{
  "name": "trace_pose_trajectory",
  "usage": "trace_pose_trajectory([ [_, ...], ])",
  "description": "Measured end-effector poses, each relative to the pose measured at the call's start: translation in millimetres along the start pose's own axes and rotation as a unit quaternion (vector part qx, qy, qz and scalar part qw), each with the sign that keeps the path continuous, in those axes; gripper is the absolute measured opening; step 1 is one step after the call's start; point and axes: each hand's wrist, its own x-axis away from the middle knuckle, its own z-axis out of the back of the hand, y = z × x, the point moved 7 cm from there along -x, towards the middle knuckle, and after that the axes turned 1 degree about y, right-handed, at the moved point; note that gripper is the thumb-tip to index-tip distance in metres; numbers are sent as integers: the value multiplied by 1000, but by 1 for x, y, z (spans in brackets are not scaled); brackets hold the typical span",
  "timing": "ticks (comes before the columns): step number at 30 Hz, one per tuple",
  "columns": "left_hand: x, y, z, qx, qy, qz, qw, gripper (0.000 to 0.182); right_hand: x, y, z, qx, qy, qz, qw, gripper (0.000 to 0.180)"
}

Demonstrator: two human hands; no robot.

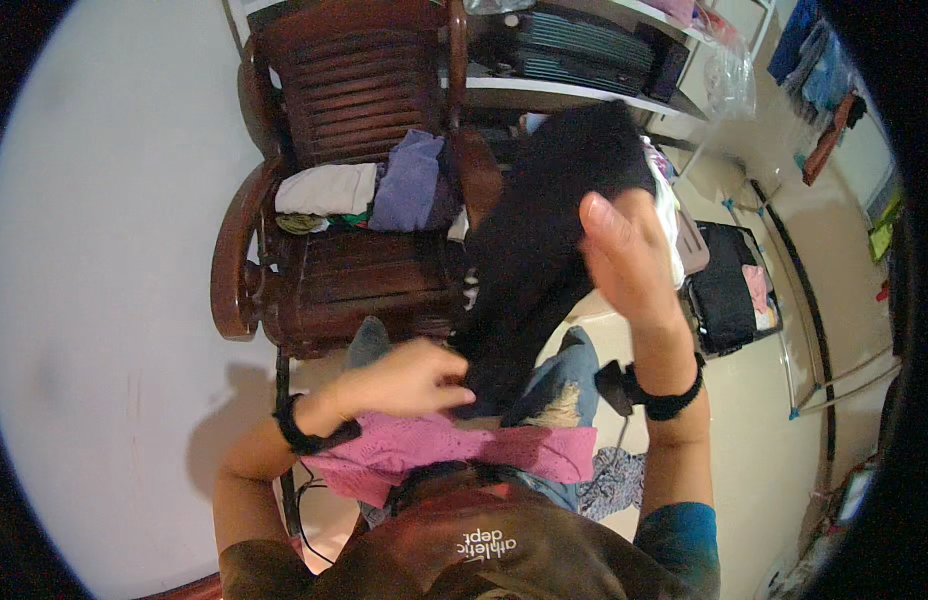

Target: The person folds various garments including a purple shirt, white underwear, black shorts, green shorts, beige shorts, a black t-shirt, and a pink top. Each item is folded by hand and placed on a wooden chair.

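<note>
A black garment (554, 202) stretches diagonally from my lap up past the right side of the wooden armchair. It has a small white mark partway along its left edge. Curled fingers of my left hand (415, 379) grip its near end, just above my knees. My right hand (629, 255) is at the garment's right edge, thumb raised; its fingers are blurred and partly hidden, so its hold on the cloth is unclear. Across my lap lies a pink lace-patterned cloth (411, 450), over ripped blue jeans (565, 386).
On the dark wooden armchair (359, 277) lie a folded white cloth (325, 189) and a blue-purple one (409, 180). Behind stands a shelf (554, 88). At right, an open black case (723, 281) rests on the floor near a thin-tubed frame (790, 375). A plain wall (111, 300) borders the left.
</note>
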Motion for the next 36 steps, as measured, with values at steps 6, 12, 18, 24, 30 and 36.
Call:
trace_pose_trajectory([
  [6, 45, 11, 126, 280, 261, -182, 906, 18, 24, 33, 20, 305, -107, -143, 935, 43],
  [12, -26, 41, 111, 438, 148, -195, 865, 16, 66, 74, 6, 368, -323, -240, 838, 59],
  [18, -67, 65, 74, 381, 68, -215, 897, 20, 75, 63, 5, -188, -125, -123, 966, 68],
  [24, -65, 41, 71, 96, 225, -153, 957, 21, 102, 107, -20, -228, -141, -341, 901, 32],
  [30, -34, -30, 24, 309, 325, -25, 893, 19, 111, 112, -34, -353, -91, -350, 863, 45],
  [36, -81, -90, -138, 234, 39, 122, 964, 27, 126, 86, -83, -374, -248, -302, 841, 51],
])
